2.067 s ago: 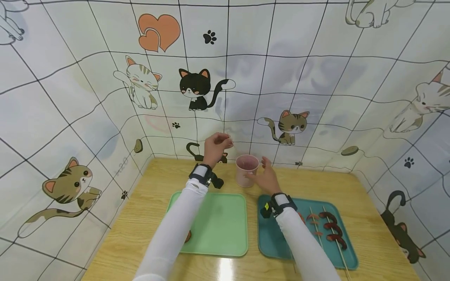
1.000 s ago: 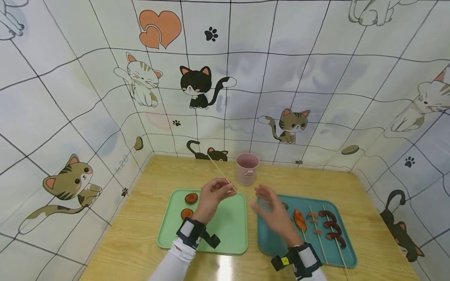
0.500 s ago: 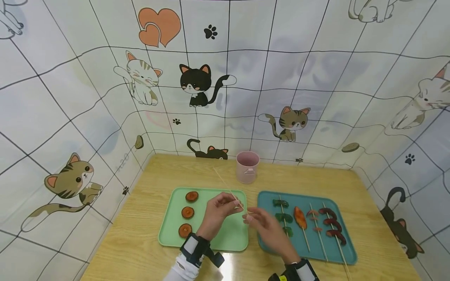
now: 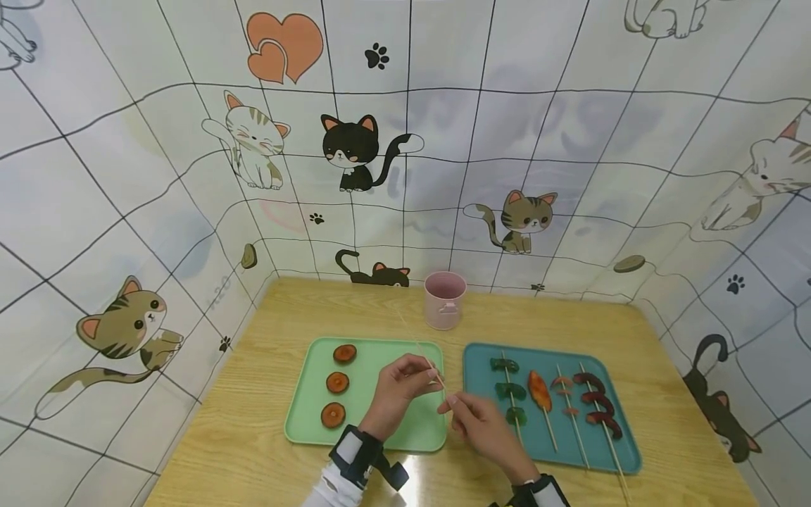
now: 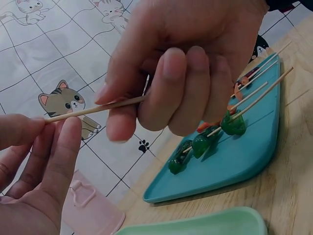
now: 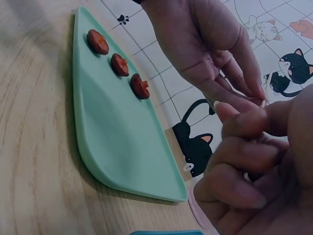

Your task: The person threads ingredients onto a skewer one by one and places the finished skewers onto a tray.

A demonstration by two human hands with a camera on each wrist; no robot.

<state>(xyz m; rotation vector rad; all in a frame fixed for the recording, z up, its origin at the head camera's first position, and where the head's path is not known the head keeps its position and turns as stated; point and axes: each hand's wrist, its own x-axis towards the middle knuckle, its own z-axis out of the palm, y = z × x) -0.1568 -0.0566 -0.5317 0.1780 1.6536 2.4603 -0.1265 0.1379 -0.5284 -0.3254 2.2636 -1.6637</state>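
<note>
A thin bamboo skewer is pinched by both hands over the right side of the light green tray. My left hand grips it between thumb and fingers, the far part slanting up toward the back left. Just to the right, my right hand pinches the near end with thumb and forefinger; its other fingers are curled in. On the green tray's left side lie three brown mushroom-like caps in a column. No food shows on the skewer.
A teal tray at right bears skewers with green pepper-like pieces, an orange-brown piece, small pinkish pieces and dark red sausage-like pieces. A pink cup stands behind, by the cat-print wall covering.
Starting beside the cup, the left hand brought the skewer forward over the green tray. The right hand left the cup, came in from the right and took the skewer's near end.
</note>
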